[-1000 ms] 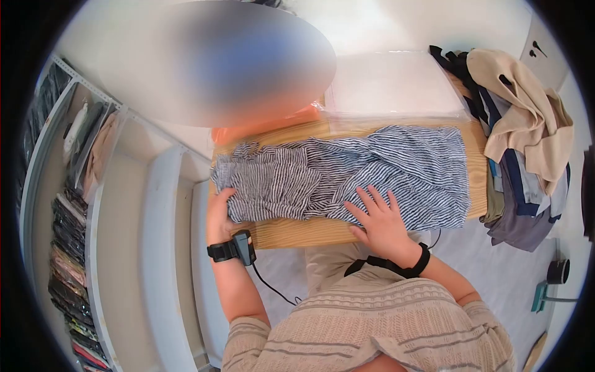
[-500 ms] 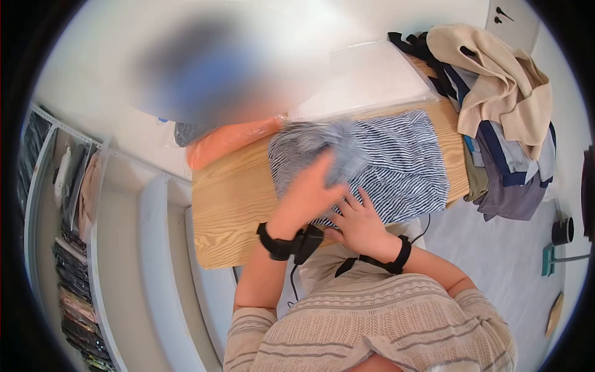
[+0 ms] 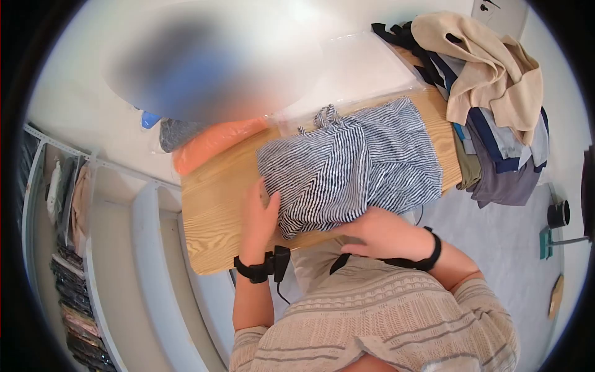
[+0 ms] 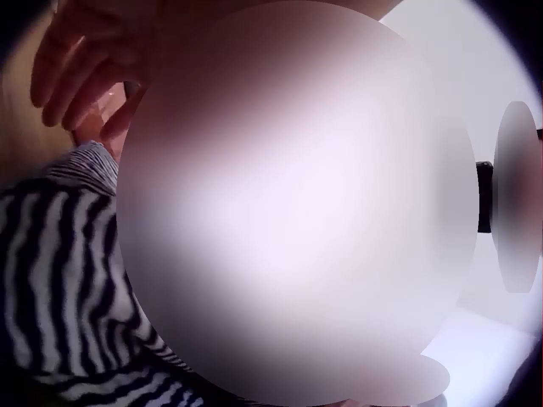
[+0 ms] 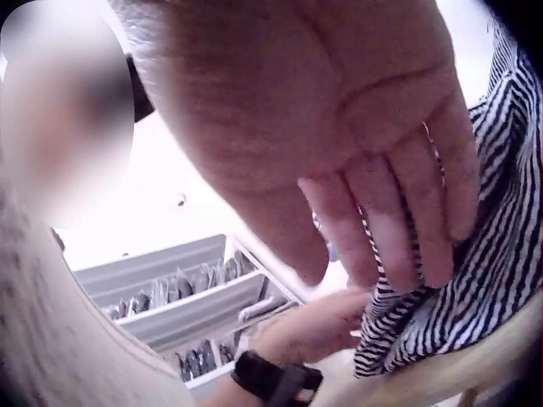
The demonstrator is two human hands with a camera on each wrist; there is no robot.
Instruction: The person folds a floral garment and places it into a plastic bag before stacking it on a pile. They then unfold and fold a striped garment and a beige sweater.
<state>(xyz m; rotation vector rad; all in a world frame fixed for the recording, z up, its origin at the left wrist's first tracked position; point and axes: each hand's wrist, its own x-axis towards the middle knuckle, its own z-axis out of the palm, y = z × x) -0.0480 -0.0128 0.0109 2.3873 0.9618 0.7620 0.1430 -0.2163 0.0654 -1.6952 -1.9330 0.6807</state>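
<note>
A black-and-white striped garment [image 3: 334, 167] lies folded over on itself on the wooden table, with a bunched tie [image 3: 325, 116] sticking out at its far side. At its left edge is my left hand [image 3: 260, 211], fingers extended forward along the cloth and thumb apart from them. My right hand [image 3: 387, 232] lies at the garment's front edge, its fingertips partly hidden by the fabric. In the right wrist view, the right hand's fingers [image 5: 399, 212] are nearly straight against the stripes. Loosely bent fingers [image 4: 76, 85] show beside the cloth in the left wrist view.
Bare wood of the table [image 3: 217, 229] shows at the left. An orange plastic-wrapped packet [image 3: 217, 146] and clear plastic bags [image 3: 378, 62] lie along the back. Clothes, topped by a beige garment [image 3: 483, 62], are heaped at the right end. Shelves [image 3: 136, 229] with bagged clothes stand left.
The garment's left end has been folded over to the right by my left hand, which has returned to the new left edge. My right hand has slid from its top to the front edge.
</note>
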